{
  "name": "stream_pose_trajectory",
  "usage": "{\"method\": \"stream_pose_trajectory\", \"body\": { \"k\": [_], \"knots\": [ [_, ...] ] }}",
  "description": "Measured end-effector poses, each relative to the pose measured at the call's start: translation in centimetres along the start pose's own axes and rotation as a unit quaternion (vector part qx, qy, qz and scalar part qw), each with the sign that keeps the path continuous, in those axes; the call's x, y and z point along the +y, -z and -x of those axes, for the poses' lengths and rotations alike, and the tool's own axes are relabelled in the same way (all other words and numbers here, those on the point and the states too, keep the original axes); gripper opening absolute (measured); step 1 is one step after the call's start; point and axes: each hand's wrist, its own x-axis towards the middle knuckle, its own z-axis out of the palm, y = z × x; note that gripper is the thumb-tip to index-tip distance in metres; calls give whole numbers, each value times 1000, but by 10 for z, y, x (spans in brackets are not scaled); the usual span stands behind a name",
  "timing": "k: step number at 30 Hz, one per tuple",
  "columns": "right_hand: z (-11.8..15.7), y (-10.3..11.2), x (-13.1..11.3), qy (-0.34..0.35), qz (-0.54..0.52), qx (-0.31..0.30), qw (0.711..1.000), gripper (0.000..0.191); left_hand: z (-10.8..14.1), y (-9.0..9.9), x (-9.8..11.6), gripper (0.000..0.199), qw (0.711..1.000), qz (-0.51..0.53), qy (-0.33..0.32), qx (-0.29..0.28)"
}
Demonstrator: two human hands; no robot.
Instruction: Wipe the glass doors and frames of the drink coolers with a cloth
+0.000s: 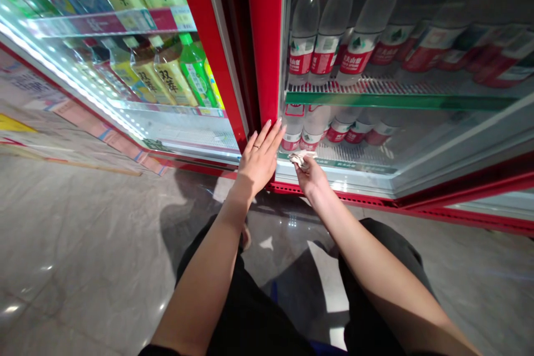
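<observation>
The left hand is laid flat with its fingers extended and slightly parted, pressed to the red frame near its lower end; nothing is gripped by it, and a ring is worn on one finger. A crumpled white cloth is pinched between the thumb and bent fingers of the right hand, just beside the left hand. The cloth is held at the lower left corner of the glass door; whether the glass is touched by it cannot be told. Behind the glass, red-capped water bottles are lined up on two shelves. To the left, green and yellow drinks are stocked in a lit fridge.
</observation>
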Motion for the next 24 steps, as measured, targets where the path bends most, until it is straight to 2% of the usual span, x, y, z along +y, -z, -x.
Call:
{"method": "stream_pose_trajectory", "body": {
  "k": [4, 11, 15, 19, 24],
  "knots": [
    [7, -3, 5, -18, -3, -19, 1000, 15, -1, 0, -1, 77, 1000, 5, -1, 1],
    [6, -2, 13, -64, -3, 18, 998, 24, 4, 2, -2, 82, 1000, 3, -16, -3],
    [13, -15, 14, -61, -16, -20, 998, 19, 5, 3, -6, 85, 1000, 18, -16, 10],
    [22, -23, 24, -68, -19, -49, 996, 16, 6, 2, -6, 81, 1000, 14, -12, 13],
    [14, -13, 20, -70, -25, -10, 997, 24, 7, 1, -6, 79, 1000, 14, -17, 22]
  ]
}}
